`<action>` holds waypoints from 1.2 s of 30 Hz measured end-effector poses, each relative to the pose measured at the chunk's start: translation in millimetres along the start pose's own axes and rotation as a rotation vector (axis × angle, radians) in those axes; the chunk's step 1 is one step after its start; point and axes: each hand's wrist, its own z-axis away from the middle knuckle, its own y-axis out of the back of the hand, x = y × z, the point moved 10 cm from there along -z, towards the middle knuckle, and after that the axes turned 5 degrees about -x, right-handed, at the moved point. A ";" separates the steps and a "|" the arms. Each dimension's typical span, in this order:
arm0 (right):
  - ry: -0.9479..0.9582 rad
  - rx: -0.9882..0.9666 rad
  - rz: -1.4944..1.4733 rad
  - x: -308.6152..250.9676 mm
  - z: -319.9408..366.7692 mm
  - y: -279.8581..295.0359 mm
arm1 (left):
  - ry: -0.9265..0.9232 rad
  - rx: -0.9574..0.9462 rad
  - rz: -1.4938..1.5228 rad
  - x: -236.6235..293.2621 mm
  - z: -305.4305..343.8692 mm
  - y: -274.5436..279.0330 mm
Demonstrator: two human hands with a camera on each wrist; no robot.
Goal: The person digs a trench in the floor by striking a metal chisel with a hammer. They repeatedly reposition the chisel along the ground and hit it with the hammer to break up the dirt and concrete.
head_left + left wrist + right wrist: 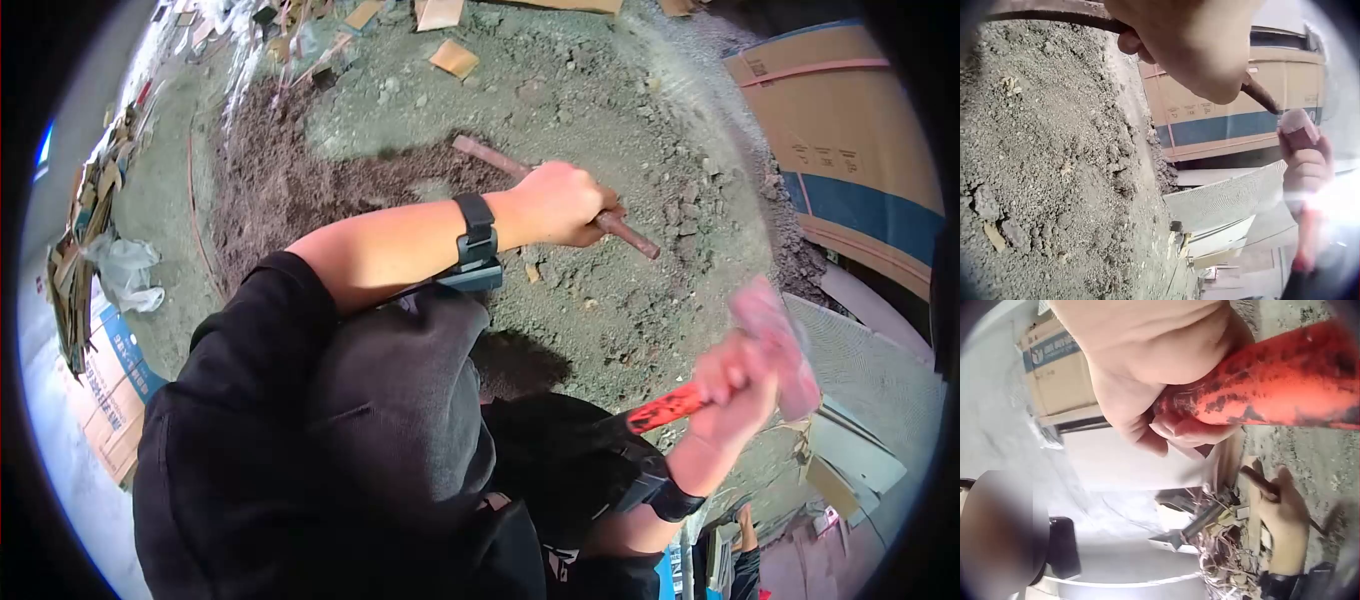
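Crumbly soil point(620, 120) below rod point(492, 157) and hammer point(784, 350).

Rust-brown, slim and straight, the rod: gripped by left hand point(565, 203), fingers curled round it and hiding a stretch, hard to tell whether touching soil at its far end. Red and black-mottled at the handle point(665, 407), pinkish and blurred at the blocky head, the hammer: gripped near that head by right hand point(738, 378). At right, blue-banded cardboard box point(840, 110), edge cut off, contents hidden; at left, crumpled translucent bag point(125, 265), contents unclear.
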 end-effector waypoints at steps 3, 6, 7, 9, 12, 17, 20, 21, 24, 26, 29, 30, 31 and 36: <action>0.095 -0.240 -0.278 2.3 -6.8 -18.7 | 0.012 -0.044 -0.025 -4.9 1.0 -0.9; -0.213 -0.044 -0.214 77.3 -15.3 -20.1 | 0.039 0.085 -0.042 -3.2 -1.9 16.3; -0.192 0.007 -0.145 70.1 -15.5 -14.0 | 0.029 0.084 -0.069 -5.6 -5.0 19.3; -0.119 0.094 -0.075 45.1 -7.0 -3.4 | -0.002 0.050 -0.012 -4.3 -3.0 9.4; 0.098 -0.038 -0.028 -0.3 0.0 13.2 | -0.025 -0.030 0.051 0.7 0.6 -13.8; 0.022 0.005 -0.414 20.3 -8.6 12.6 | -0.074 -0.146 -0.010 5.7 3.3 -51.4; -0.117 0.078 -0.314 64.0 -22.5 27.6 | 0.022 -0.234 -0.079 6.2 -2.0 -49.8; -0.126 0.132 -0.274 66.4 -22.8 35.7 | 0.065 -0.262 -0.106 2.2 -5.8 -50.9; 0.030 0.117 -0.225 31.8 -13.0 47.0 | 0.069 -0.248 -0.078 -4.2 -11.5 -58.0; 0.110 0.073 -0.245 10.0 -7.9 43.3 | 0.090 -0.292 -0.062 -4.4 -10.7 -61.3; -0.115 0.187 -0.084 60.2 -21.3 47.7 | 0.027 -0.204 -0.064 -3.3 -10.5 -60.6; -0.273 0.017 -0.043 87.3 -29.2 23.3 | 0.011 -0.220 -0.074 -4.7 -9.3 -68.1; -0.212 0.134 -0.008 88.9 -30.2 30.1 | 0.002 -0.230 -0.087 -6.0 -9.5 -73.6; -0.024 0.223 -0.161 42.7 -24.2 80.4 | 0.082 -0.352 -0.116 -9.3 -5.1 -82.9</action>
